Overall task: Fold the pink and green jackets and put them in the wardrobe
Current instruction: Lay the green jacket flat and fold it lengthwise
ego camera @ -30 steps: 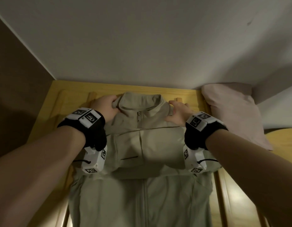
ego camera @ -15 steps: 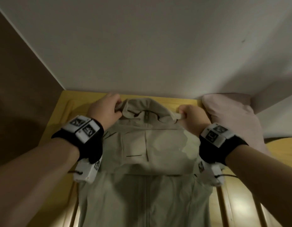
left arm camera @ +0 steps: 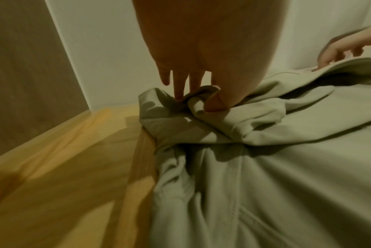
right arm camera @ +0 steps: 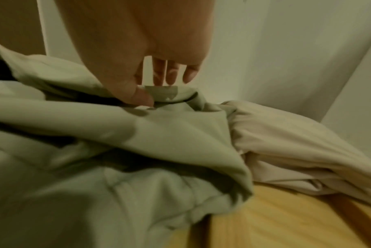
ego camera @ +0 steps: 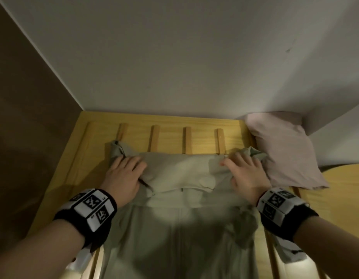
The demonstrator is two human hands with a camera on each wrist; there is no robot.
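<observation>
Both hands, left hand (ego camera: pixel 122 178) & right hand (ego camera: pixel 247 174), pinching green jacket (ego camera: pixel 180 234) corners mid-frame (thumb under, fingers spread on top). Best keep edges level, pull taut, then flatten.

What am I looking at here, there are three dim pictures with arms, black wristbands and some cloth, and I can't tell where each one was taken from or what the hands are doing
No machine here: a person works with bare hands and wears three cameras. The wide picture comes from a camera on the head, looking down at both arms. The black bands with checkered markers carry the wrist cameras; each of those close pictures looks along one hand at its fingers.

On the yellow wooden slatted surface lies a pale green jacket, its top part folded over. A folded pink jacket sits beside it against the wall, at the right.

The left hand pinches a bunched corner of the green jacket, thumb and fingers in the cloth. The right hand pinches the opposite corner the same way.
</observation>
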